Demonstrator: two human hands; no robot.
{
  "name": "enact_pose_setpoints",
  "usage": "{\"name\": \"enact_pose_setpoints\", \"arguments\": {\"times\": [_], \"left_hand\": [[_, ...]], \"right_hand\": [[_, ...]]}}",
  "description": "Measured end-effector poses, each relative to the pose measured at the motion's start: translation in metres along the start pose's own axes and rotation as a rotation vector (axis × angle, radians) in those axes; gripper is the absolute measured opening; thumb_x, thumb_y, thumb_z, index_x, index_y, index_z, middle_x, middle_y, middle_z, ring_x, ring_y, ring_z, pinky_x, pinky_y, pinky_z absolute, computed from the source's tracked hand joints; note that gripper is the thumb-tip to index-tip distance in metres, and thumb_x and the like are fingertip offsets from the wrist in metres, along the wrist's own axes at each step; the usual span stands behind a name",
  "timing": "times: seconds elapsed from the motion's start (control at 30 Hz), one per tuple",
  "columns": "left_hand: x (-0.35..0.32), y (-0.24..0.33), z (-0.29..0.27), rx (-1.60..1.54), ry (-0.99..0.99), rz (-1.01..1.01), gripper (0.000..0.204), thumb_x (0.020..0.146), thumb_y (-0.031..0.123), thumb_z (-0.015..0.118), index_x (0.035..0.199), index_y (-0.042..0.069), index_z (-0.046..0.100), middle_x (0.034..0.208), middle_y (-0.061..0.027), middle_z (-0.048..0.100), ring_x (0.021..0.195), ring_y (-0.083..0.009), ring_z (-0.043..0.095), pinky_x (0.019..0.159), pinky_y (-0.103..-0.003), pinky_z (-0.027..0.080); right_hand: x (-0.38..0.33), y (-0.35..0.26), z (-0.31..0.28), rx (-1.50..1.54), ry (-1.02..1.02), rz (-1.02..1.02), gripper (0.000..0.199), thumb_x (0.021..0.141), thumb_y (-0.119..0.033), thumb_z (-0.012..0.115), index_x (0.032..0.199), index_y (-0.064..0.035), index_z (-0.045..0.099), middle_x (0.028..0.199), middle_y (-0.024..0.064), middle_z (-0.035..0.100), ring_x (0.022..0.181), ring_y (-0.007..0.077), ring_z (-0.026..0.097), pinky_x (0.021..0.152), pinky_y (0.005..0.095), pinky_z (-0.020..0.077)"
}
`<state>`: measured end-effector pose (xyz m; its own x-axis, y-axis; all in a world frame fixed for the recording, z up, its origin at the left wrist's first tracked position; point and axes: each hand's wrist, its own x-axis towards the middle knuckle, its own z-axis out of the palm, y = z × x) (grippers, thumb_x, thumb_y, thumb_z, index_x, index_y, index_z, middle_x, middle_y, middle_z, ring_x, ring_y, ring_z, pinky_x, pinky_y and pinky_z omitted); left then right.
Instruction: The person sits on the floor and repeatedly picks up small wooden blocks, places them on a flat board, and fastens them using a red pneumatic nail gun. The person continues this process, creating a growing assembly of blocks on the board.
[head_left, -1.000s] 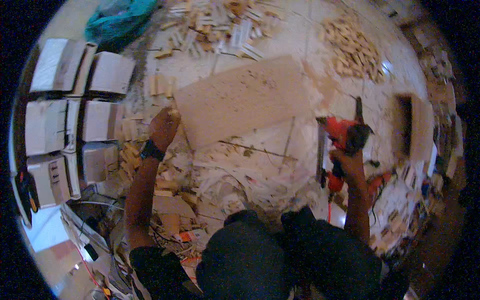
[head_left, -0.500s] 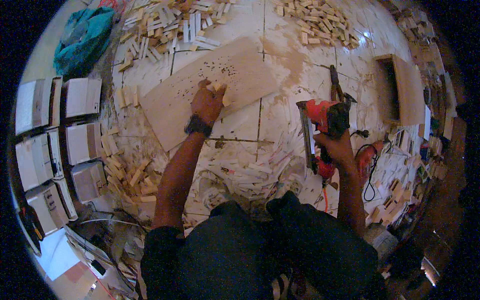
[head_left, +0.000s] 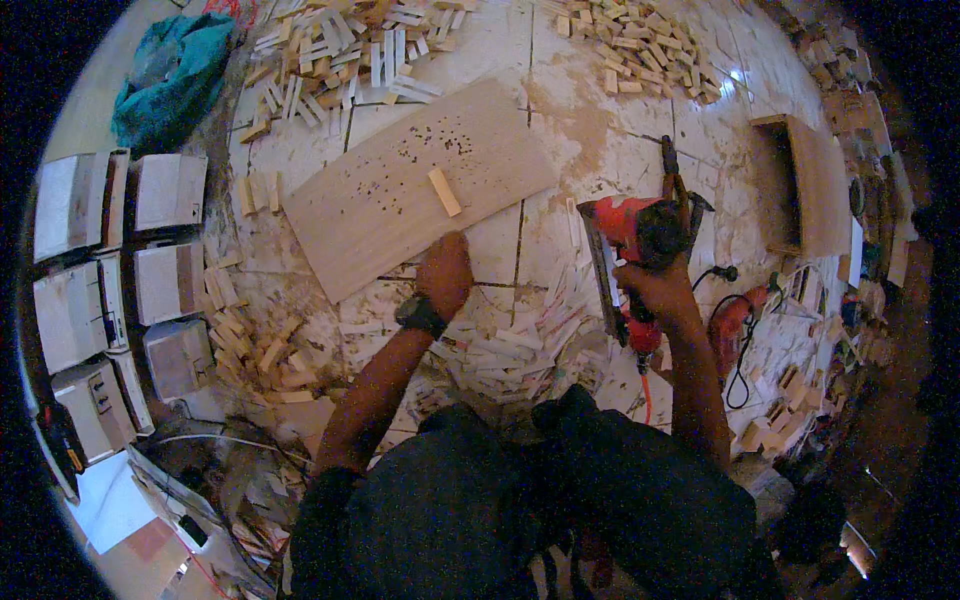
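Observation:
A flat wooden board [head_left: 345,225] lies slanted on the floor with dark specks scattered over it. One small pale wood block [head_left: 444,192] rests on the board near its closer edge. My left hand [head_left: 446,272], with a dark watch on the wrist, is just beyond that edge, above loose strips; its fingers are turned under and hidden. At the right, my right hand [head_left: 655,290] is wrapped round the handle of a red and black nail gun [head_left: 625,222], held above the floor. An orange hose [head_left: 646,395] runs down from its handle.
Piles of wood blocks [head_left: 650,45] and strips [head_left: 345,50] lie at the far side. Stacked boxes [head_left: 172,285] line the left, below a green sack [head_left: 170,80]. An open wooden box [head_left: 815,185] and a red corded tool [head_left: 732,325] are at the right.
My left hand has left the small wood block on the board and moved back toward me, past the board's closer edge. The nail gun has shifted slightly left in my right hand.

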<state>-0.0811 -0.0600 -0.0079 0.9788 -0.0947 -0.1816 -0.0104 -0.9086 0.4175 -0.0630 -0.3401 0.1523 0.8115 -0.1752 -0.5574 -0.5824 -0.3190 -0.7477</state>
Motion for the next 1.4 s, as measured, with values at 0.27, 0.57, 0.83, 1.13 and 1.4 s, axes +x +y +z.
{"name": "enact_pose_setpoints", "arguments": {"times": [0.27, 0.57, 0.83, 1.13, 1.4], "left_hand": [[0.05, -0.062, -0.046, -0.534, 0.214, -0.029, 0.025, 0.089, 0.027, 0.052, 0.093, 0.004, 0.059, 0.07, -0.0133, 0.062, 0.063, -0.0283, 0.06, 0.059, -0.039, 0.046], [0.069, -0.068, -0.039, -0.569, 0.197, 0.022, 0.029, 0.086, 0.03, 0.054, 0.088, 0.003, 0.065, 0.077, -0.0159, 0.065, 0.069, -0.0317, 0.063, 0.066, -0.04, 0.049], [0.072, -0.065, -0.039, -0.512, 0.12, -0.088, 0.029, 0.084, 0.029, 0.055, 0.088, 0.002, 0.066, 0.08, -0.0181, 0.066, 0.073, -0.0334, 0.064, 0.069, -0.041, 0.05], [0.073, -0.066, -0.035, -0.499, 0.168, -0.061, 0.026, 0.084, 0.026, 0.056, 0.087, 0.003, 0.066, 0.08, -0.0172, 0.066, 0.071, -0.0327, 0.064, 0.068, -0.04, 0.05], [0.07, -0.065, -0.035, -0.502, 0.207, -0.018, 0.026, 0.087, 0.026, 0.053, 0.088, 0.003, 0.066, 0.078, -0.0173, 0.066, 0.07, -0.0334, 0.063, 0.067, -0.042, 0.05]], "right_hand": [[0.011, -0.029, 0.039, -0.14, -0.121, -0.118, 0.041, 0.064, -0.002, 0.068, 0.103, -0.0036, 0.054, 0.08, 0.0033, 0.059, 0.065, 0.014, 0.058, 0.056, 0.0298, 0.0494], [0.021, -0.071, 0.106, -0.253, -0.297, -0.341, 0.045, 0.062, -0.002, 0.064, 0.105, -0.0052, 0.053, 0.083, 0.0019, 0.057, 0.067, 0.0118, 0.055, 0.058, 0.0285, 0.0476], [0.028, -0.076, 0.148, -0.115, -0.303, -0.419, 0.043, 0.062, -0.002, 0.062, 0.105, -0.0059, 0.055, 0.082, 0.0015, 0.058, 0.069, 0.0107, 0.055, 0.058, 0.0281, 0.0475], [0.044, -0.062, 0.165, -0.293, -0.309, -0.255, 0.034, 0.067, -0.013, 0.064, 0.1, -0.008, 0.058, 0.085, 0.0105, 0.064, 0.075, 0.0255, 0.063, 0.069, 0.0357, 0.0504], [0.046, -0.063, 0.172, -0.328, -0.309, -0.36, 0.036, 0.07, -0.017, 0.063, 0.105, -0.0114, 0.059, 0.092, 0.0151, 0.065, 0.084, 0.0323, 0.063, 0.074, 0.0378, 0.0495]]}}
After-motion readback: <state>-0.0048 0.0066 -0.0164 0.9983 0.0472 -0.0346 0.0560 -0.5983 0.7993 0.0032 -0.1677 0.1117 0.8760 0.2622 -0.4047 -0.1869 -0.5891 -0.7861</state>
